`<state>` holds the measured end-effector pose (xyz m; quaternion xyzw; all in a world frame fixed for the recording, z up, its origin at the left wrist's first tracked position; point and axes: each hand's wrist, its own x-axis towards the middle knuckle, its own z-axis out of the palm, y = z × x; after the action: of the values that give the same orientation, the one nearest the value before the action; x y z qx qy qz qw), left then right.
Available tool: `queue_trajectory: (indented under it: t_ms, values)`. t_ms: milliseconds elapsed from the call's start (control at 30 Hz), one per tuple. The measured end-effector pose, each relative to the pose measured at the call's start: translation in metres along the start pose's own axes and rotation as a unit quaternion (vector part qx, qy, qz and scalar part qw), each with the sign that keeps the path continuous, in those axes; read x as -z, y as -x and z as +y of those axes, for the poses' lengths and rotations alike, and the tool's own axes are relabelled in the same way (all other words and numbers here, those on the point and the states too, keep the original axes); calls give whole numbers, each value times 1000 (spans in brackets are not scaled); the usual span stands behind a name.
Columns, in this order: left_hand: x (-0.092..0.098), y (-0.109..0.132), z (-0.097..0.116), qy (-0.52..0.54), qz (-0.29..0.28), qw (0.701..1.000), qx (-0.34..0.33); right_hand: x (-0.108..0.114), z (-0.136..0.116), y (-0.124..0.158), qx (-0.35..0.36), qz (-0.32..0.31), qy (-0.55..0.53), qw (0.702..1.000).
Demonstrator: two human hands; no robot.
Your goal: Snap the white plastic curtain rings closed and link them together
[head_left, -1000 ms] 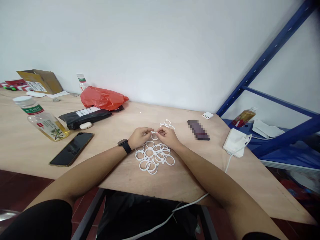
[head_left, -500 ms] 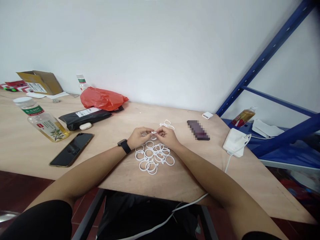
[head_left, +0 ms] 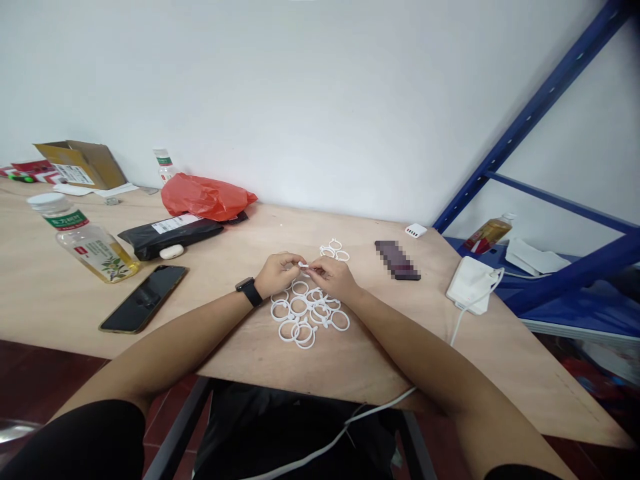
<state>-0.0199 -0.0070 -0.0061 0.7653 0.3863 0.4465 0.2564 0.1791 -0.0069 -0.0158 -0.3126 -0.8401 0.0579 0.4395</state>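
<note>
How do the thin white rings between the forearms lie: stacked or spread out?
Spread out: the thin white rings lie loose across the pale wooden table, some partly overlapping.

Red bag (head_left: 207, 198) partly atop a black parcel (head_left: 173, 239), white case (head_left: 171, 251) beside it, phone (head_left: 144, 299) near a bottle (head_left: 95, 248)

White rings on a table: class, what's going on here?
A person's left hand and right hand hold a small white piece between them, its shape partly hidden. A loose pile of white rings lies on the table on the near side, and a smaller cluster of rings lies just beyond the hands.
</note>
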Motion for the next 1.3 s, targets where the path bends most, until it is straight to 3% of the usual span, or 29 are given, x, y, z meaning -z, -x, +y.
queue_trajectory:
  t_ms: [367, 500, 667, 833, 933, 1133, 1233, 1300]
  values:
    - [0, -3, -13, 2, 24, 999, -23, -1, 0, -1, 37, 1, -33, 999]
    - [8, -6, -15, -87, 33, 994, -55, 3, 10, -3, -27, 62, 5, 998]
    - [26, -11, -25, -198, -46, 979, -29, 7, 32, -4, -127, 91, 36, 987]
    - [30, -11, -29, -233, -109, 966, 26, 7, 43, -4, -193, 40, 76, 977]
    - [25, -10, -24, -246, -141, 959, 18, 11, 42, -3, -183, 18, 79, 980]
    - [18, -6, -17, -263, -153, 952, -19, 33, 45, -2, -96, -166, 17, 981]
    - [18, -6, -17, -262, -150, 953, -21, 43, 46, -3, -73, -250, 66, 963]
    - [18, -6, -18, -261, -141, 955, -22, 46, 46, -4, -65, -275, 121, 952]
